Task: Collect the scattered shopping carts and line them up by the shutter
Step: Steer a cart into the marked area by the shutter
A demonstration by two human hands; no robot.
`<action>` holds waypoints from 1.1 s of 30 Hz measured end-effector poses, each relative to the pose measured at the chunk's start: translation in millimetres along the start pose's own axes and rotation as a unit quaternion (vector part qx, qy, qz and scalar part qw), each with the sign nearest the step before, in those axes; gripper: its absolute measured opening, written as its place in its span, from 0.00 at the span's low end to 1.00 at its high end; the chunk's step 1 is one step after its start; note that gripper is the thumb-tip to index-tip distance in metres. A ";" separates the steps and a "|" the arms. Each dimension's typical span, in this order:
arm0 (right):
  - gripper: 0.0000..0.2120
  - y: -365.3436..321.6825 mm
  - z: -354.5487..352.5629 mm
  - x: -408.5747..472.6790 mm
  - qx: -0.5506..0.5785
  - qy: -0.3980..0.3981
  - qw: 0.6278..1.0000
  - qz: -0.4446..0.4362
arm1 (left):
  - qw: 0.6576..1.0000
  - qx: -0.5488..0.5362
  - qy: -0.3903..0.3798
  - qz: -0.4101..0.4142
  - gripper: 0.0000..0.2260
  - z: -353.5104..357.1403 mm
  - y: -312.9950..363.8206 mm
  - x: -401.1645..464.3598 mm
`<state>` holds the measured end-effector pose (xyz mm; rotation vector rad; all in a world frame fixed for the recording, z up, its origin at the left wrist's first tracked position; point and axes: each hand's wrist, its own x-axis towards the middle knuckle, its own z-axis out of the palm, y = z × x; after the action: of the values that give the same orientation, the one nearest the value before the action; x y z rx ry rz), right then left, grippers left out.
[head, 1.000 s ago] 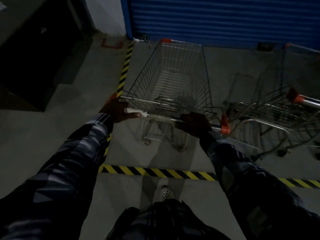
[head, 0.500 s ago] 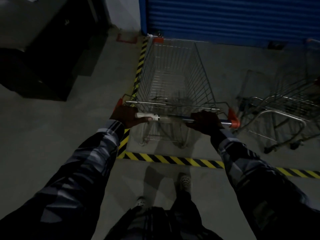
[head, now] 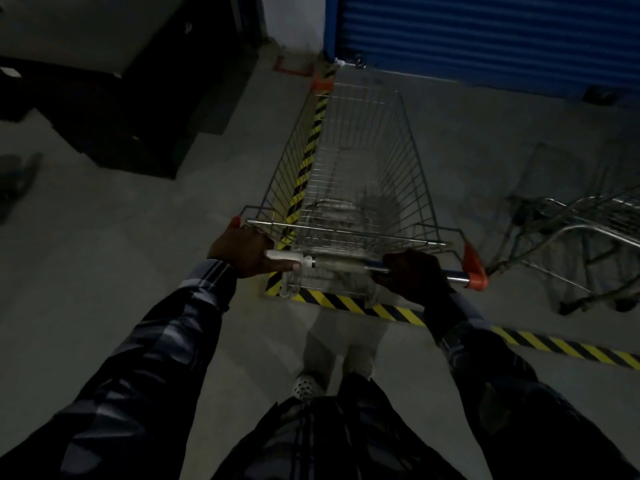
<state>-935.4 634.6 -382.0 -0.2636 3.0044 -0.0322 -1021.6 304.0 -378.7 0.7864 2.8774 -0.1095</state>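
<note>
Fingers (head: 277, 263) of the left hand (head: 242, 251) wrap fully around the left end of the handle bar (head: 346, 263); the right hand (head: 414, 275) is closed in the same way around the bar near its right, orange-capped end. Both hands hold the wire shopping cart (head: 349, 174), which stands directly ahead with its far end pointing at the blue shutter (head: 485, 39). Its left side sits over the yellow-black floor tape (head: 561, 346). To the right, well apart, a second cart (head: 588, 237) is only partly in view. Dark cabinets (head: 138, 109) stand at far left.
</note>
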 end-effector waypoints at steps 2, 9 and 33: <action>0.18 -3.5 0.5 0.6 -0.005 0.008 1.000 -0.001 | 1.000 0.004 0.020 0.007 0.47 6.3 -7.1 0.0; 0.18 19.2 -16.5 25.9 -0.006 0.004 1.000 0.007 | 0.998 -0.064 -0.024 0.004 0.41 -3.7 -3.7 43.5; 0.23 177.9 -58.0 326.0 0.049 -0.029 0.997 0.059 | 0.998 -0.028 0.036 -0.042 0.46 -43.9 -65.0 359.4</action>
<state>-1291.9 753.4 -370.2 -0.0747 2.9437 -0.1562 -1365.9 432.4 -394.5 0.6724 2.9686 -0.0112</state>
